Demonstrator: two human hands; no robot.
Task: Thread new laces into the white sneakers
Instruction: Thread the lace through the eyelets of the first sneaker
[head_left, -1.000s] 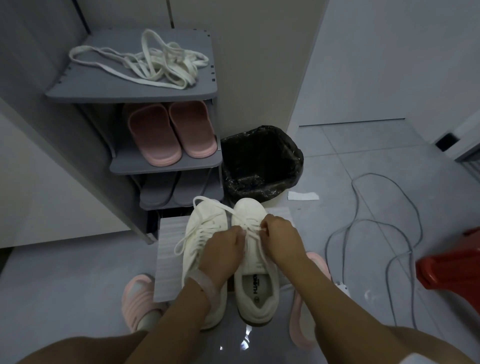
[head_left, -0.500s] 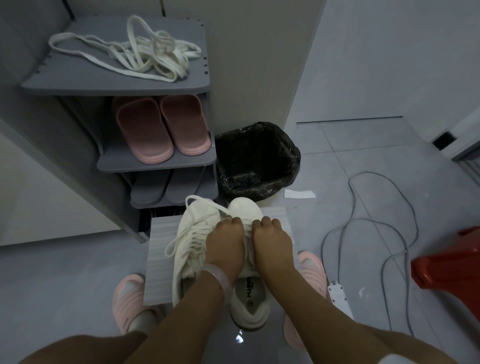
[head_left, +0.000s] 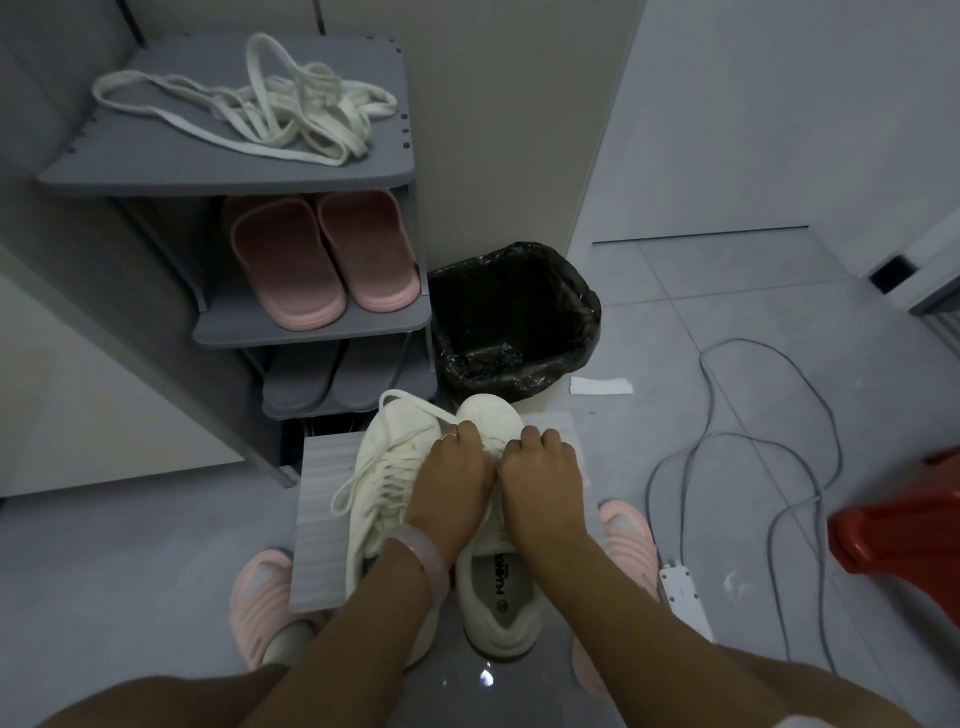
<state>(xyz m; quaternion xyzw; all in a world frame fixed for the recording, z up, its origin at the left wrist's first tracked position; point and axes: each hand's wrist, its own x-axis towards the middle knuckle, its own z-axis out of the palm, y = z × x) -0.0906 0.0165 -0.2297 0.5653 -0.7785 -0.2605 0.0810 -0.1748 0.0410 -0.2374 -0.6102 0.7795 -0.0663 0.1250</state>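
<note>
Two white sneakers stand side by side on a grey ribbed mat (head_left: 322, 499) on the floor. The left sneaker (head_left: 384, 467) is laced, and its lace ends loop loose over the toe. Over the right sneaker (head_left: 498, 587), both my hands are bunched near the toe end of the eyelets. My left hand (head_left: 452, 478) and my right hand (head_left: 540, 473) have curled fingers that pinch the lace (head_left: 493, 444) between them. The hands hide most of that lace. A loose pile of white laces (head_left: 291, 109) lies on the top shelf.
A grey shoe rack (head_left: 223, 171) stands at the left with pink slippers (head_left: 322, 254) and grey slippers below. A black-lined bin (head_left: 514, 322) sits behind the sneakers. Grey cables (head_left: 727, 467), a power strip (head_left: 680, 592) and a red stool (head_left: 904, 525) lie to the right.
Both hands slid forward from the middle of the right sneaker toward its toe and came close together. The camera tilted down slightly.
</note>
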